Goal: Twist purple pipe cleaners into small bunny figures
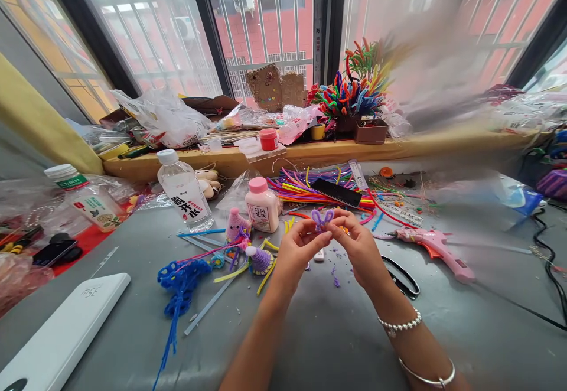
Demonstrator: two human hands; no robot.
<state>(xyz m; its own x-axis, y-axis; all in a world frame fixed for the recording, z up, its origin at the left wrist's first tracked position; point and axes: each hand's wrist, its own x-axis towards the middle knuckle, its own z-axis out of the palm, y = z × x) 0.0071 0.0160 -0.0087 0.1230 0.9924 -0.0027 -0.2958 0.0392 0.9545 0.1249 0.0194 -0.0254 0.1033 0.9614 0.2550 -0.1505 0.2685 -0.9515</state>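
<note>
Both hands meet over the middle of the grey table, around a small purple pipe cleaner (322, 220) bent into two loops like bunny ears or a bow. My left hand (301, 242) pinches it from the left between thumb and fingers. From the other side my right hand (349, 238) grips its lower part, the fingertips of both hands nearly touching. The piece's underside is hidden by the fingers. Purple fuzz scraps (336, 282) lie on the table below. Just left of the hands sit a purple crocheted cone (259, 260) and a pink crocheted figure (238, 224).
A pink glue gun (436, 249) and a black loop (405, 279) lie right. Behind are pipe cleaners (292, 187), a phone (336, 192) and a pink-capped bottle (262, 207). Left are a water bottle (183, 193), blue crochet (182, 282) and a white power bank (66, 332).
</note>
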